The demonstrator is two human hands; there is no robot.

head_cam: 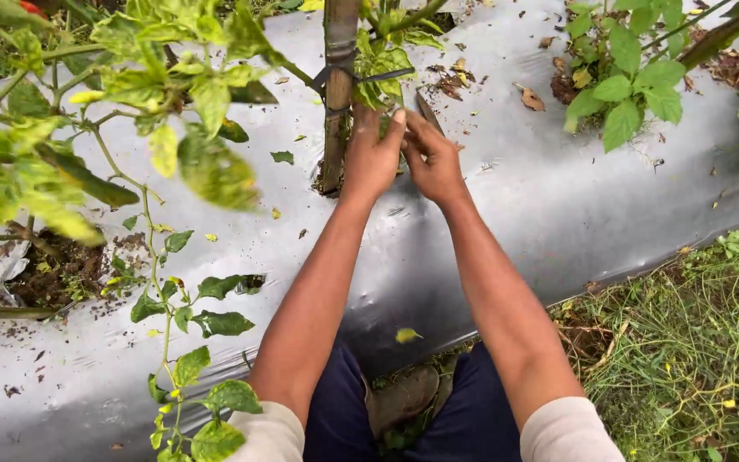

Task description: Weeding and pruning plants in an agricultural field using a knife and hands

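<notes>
Both hands, left hand (372, 158) and right hand (432, 158), pinch leaves beside the stake (336, 94); fingertips hidden.

A thin grey blade (427, 111) shows just above the right hand, tip slanting toward 11 o'clock, its lower part hidden in the grip. At 9 o'clock from it, the left hand's fingertips pinch a leafy green stem (384, 64), which stands just beside an upright wooden stake (338, 94) bound with a dark tie (361, 79) at 12 o'clock.

Glossy silver plastic mulch sheet (506, 197)
</notes>
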